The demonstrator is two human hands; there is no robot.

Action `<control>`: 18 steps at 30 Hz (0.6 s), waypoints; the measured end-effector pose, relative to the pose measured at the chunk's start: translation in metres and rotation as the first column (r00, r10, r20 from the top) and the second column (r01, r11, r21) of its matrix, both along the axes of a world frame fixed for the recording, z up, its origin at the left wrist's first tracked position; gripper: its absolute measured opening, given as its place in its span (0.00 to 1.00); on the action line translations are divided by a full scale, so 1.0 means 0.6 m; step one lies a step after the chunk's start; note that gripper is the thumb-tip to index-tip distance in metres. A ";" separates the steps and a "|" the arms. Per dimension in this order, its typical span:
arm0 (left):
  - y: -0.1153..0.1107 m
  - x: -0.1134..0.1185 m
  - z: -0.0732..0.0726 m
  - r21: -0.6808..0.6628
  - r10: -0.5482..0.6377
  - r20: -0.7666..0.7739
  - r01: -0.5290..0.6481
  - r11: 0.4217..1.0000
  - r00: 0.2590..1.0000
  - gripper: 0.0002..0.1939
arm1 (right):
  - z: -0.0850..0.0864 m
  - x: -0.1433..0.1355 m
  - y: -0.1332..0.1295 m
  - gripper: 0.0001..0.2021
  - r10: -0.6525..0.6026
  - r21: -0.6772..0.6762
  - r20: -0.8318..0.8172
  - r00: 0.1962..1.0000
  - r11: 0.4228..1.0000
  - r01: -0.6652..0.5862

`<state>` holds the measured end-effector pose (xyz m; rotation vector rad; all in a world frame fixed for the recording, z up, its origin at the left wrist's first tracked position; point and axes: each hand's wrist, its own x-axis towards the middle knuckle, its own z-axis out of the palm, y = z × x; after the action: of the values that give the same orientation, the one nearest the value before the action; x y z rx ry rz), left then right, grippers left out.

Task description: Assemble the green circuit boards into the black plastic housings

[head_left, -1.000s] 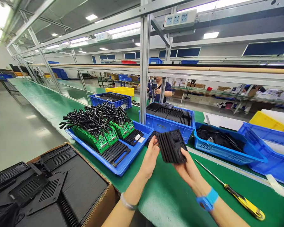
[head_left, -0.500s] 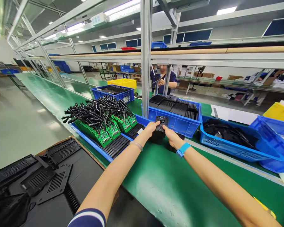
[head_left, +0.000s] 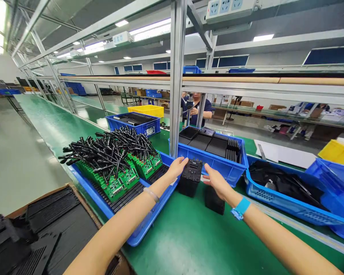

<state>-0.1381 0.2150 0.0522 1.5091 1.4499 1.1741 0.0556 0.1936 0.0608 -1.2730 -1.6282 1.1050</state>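
A stack of black plastic housings [head_left: 190, 179] stands on the green bench between my hands, its top piece showing slots and small raised features. My left hand [head_left: 177, 168] is at the stack's upper left edge, fingers stretched out; whether the fingertips touch it I cannot tell. To the right of the stack, my right hand [head_left: 217, 180] is open with its fingers apart and a gap to the housings. A second, lower black stack [head_left: 215, 201] sits under my right hand and is partly hidden by it.
Left, a blue tray [head_left: 145, 233] holds green circuit boards [head_left: 122, 185] with black cables. Behind stands a blue bin [head_left: 226, 168] of black panels, beside a metal post [head_left: 176, 84]. A blue basket [head_left: 286, 208] is right; a carton [head_left: 83, 206] of black parts is lower left. A person [head_left: 208, 109] works opposite.
Both hands have parted from the black housing they held, which now rests on top of the stack. My right hand has drawn off to the right. The view has shifted slightly.
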 end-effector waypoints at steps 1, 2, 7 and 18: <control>0.005 -0.008 0.006 0.053 0.015 -0.060 -0.012 0.999 0.998 0.16 | 0.016 0.019 0.021 0.27 -0.016 0.049 0.039 0.999 0.999 0.014; 0.011 -0.015 0.013 0.102 0.023 -0.124 -0.010 0.995 0.992 0.16 | 0.033 0.039 0.045 0.25 -0.038 0.105 0.082 0.996 0.994 0.030; 0.054 -0.028 0.053 0.239 0.003 -0.498 0.134 0.962 0.867 0.16 | 0.094 0.128 0.168 0.12 -0.180 0.273 0.375 0.909 0.959 0.077; 0.119 -0.021 0.072 0.152 0.058 -0.930 0.235 0.960 0.362 0.17 | 0.118 0.135 0.382 0.13 -0.169 0.208 0.667 0.725 0.977 0.037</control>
<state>-0.1508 0.2865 0.0956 2.6762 1.8828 0.3165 0.1365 0.4231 0.1318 -1.7457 -2.0907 0.3891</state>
